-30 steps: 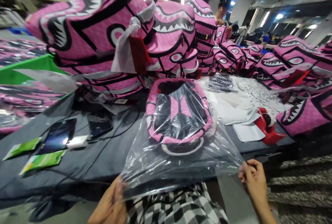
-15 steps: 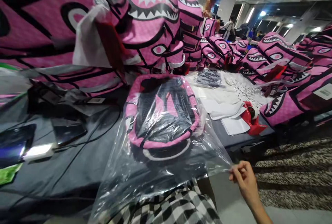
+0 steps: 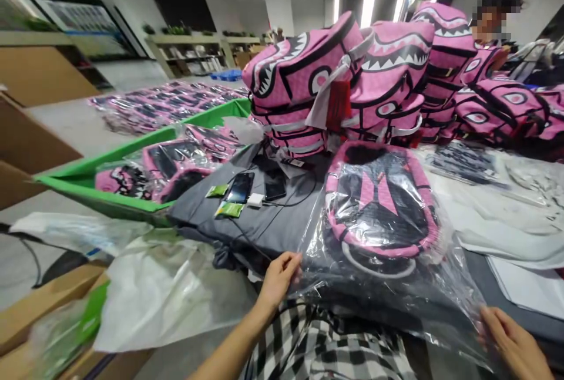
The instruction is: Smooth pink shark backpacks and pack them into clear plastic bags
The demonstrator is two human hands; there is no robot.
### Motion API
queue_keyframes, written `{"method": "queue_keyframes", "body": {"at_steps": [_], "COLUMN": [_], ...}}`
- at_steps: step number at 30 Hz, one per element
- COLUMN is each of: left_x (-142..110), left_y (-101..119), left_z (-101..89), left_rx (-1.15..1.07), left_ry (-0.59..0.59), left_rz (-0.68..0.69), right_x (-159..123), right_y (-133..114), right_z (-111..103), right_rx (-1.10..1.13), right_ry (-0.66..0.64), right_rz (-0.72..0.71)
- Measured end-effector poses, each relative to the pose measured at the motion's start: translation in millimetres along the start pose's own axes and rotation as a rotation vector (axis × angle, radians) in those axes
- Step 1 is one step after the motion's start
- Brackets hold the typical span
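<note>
A pink and black backpack (image 3: 379,201) lies back side up on the dark table cover, its pale handle loop toward me. It is inside a large clear plastic bag (image 3: 445,292), whose loose end spreads over the table's near edge. My left hand (image 3: 282,277) is closed on the bag's left corner. At the right corner, my right hand (image 3: 506,330) pinches the film between thumb and fingers. Both hands stay apart from the backpack itself.
Stacked pink shark-mouth backpacks (image 3: 304,80) stand behind. A green-rimmed bin (image 3: 145,207) of bagged backpacks is on the left, near phones (image 3: 241,187) and a cable. White sheets (image 3: 529,283) lie right. Cardboard (image 3: 39,333) sits low left. A person (image 3: 493,22) is behind the stacks.
The view has swung left, bringing the green bin and my left hand into sight. Both bag corners now show held. The backpack still lies in the bag on the table.
</note>
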State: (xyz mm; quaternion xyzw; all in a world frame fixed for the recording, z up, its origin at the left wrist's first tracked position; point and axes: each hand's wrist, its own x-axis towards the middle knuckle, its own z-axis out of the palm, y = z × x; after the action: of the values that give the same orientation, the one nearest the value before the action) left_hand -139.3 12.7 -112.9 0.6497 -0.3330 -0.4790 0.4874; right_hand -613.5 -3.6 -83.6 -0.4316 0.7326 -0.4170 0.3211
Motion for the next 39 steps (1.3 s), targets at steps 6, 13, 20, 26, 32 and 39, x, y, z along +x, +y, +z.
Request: {"method": "queue_keyframes", "body": {"at_steps": [6,13,20,26,32,39], "left_x": [5,20,5,7,22,44], "left_y": [-12,-26,-44,-32,-30,-11], "left_z": [-3.8,-46.4,-73.4,-68.1,-73.0,-32.5], "left_rx": [0.018,0.128,0.793,0.597,0.378,0.222], "left_ry": [0.050,-0.042,-0.138,-0.299,-0.266,0.154], "left_rz": [0.003,0.054,0.942,0.843,0.523,0.230], "right_x": [-7,-18,-57,-55,-29,5], "right_y": [-18,7,28,7,-14,-42], "right_z": [3,-11,-21,-13,29,54], "right_rx": [-0.150,-0.139,-0.400,-0.051,0.423,0.287], "right_ry": [0.024,0.110,0.210,0.123,0.396,0.367], "right_rz": [0.094,-0.045,-0.737,-0.437,-0.422,-0.230]}}
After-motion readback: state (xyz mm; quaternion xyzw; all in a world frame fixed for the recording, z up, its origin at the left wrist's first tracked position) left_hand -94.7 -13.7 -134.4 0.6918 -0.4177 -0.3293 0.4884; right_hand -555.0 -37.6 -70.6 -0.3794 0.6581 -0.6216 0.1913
